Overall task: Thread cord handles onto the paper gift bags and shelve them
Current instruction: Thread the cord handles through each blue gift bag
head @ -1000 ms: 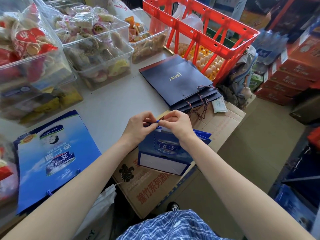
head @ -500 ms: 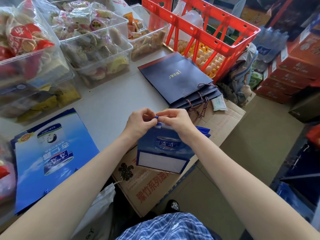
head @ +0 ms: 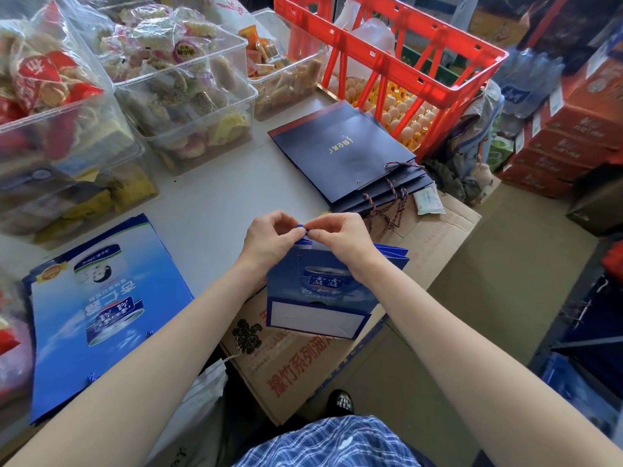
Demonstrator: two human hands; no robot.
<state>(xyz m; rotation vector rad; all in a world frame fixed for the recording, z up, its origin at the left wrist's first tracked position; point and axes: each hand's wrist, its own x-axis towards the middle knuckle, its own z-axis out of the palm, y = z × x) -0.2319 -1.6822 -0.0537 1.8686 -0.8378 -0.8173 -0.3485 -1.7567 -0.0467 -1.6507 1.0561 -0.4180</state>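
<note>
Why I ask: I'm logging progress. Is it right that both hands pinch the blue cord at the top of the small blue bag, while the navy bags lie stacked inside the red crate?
Not quite. The head view shows the navy bags stacked flat on the table beside the red crate, not inside it. The rest holds: the left hand and right hand pinch the blue cord atop the small blue bag.

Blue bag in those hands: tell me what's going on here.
A person is fitting a cord handle to a small blue gift bag. Both the left hand and the right hand pinch the blue cord at the bag's top edge. Dark navy bags with cords lie stacked on the table beyond.
</note>
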